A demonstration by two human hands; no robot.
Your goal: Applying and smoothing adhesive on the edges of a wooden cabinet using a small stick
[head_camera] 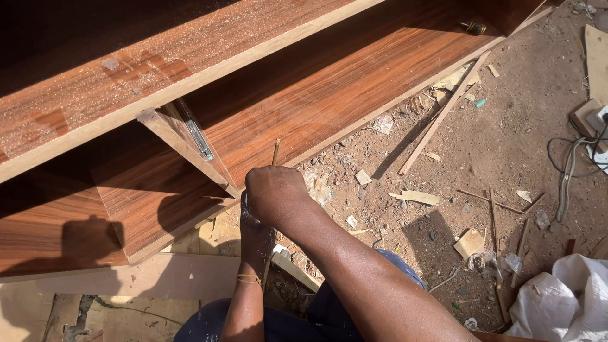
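Note:
My right hand (276, 194) is closed around a thin stick-like tool (276, 151) whose tip pokes up above the fist. It sits at the front edge of a reddish-brown wooden cabinet panel (329, 88). My left hand (256, 235) lies just under the right one and is mostly hidden by it; a thin band circles its wrist. What the left fingers grip cannot be made out. Just left of the hands, a wooden divider (180, 142) carries a metal hinge (197, 138).
Sandy ground (481, 145) holds several wood offcuts and a long thin slat (443, 114). A white bag (563, 297) lies at the lower right. Cables and a power strip (595, 126) sit at the right edge. A small brass knob (474, 27) rests on the panel's far end.

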